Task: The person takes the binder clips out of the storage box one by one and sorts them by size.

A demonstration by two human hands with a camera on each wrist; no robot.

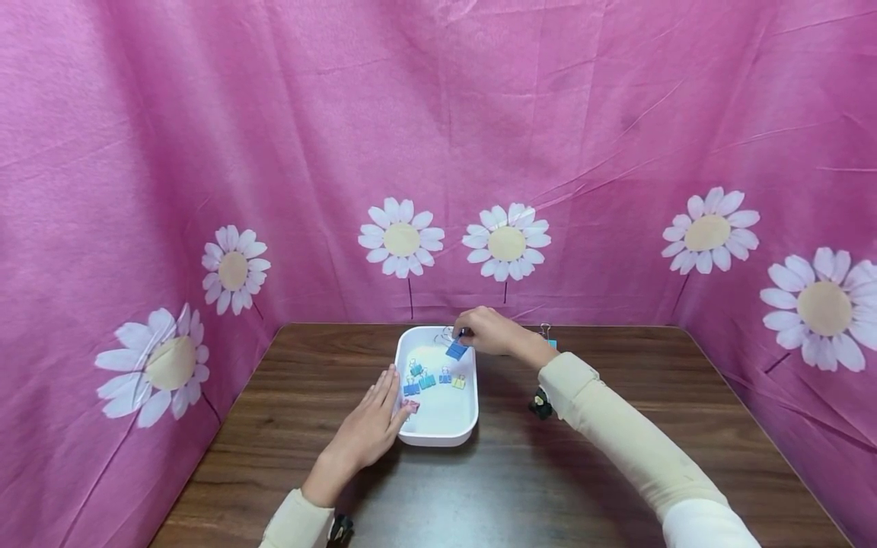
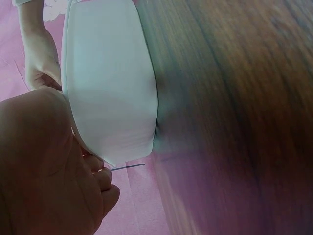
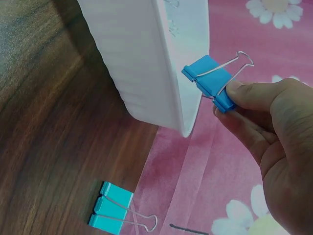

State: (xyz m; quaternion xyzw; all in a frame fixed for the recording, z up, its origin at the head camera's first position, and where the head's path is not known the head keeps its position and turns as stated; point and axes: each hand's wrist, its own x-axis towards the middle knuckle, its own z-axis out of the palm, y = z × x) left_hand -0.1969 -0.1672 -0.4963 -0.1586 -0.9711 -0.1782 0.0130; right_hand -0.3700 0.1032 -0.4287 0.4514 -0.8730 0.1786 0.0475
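My right hand (image 1: 495, 332) pinches a large blue binder clip (image 3: 209, 73) by one end, between thumb and fingers. In the head view that blue clip hangs over the far right part of a white tray (image 1: 438, 440). Along the tray's left side rests my left hand (image 1: 366, 428), its fingers stretched out against the rim and its thumb reaching over the edge. Inside the tray lie several small binder clips: teal (image 1: 428, 380), blue (image 1: 445, 378), yellow (image 1: 458, 382) and, by the left thumb, pink (image 1: 412, 406).
A large turquoise binder clip (image 3: 112, 205) stands on the wooden table (image 1: 617, 457) to the right of the tray, partly behind the right forearm in the head view. A pink cloth (image 1: 438, 114) with white flowers hangs around the table's back and sides.
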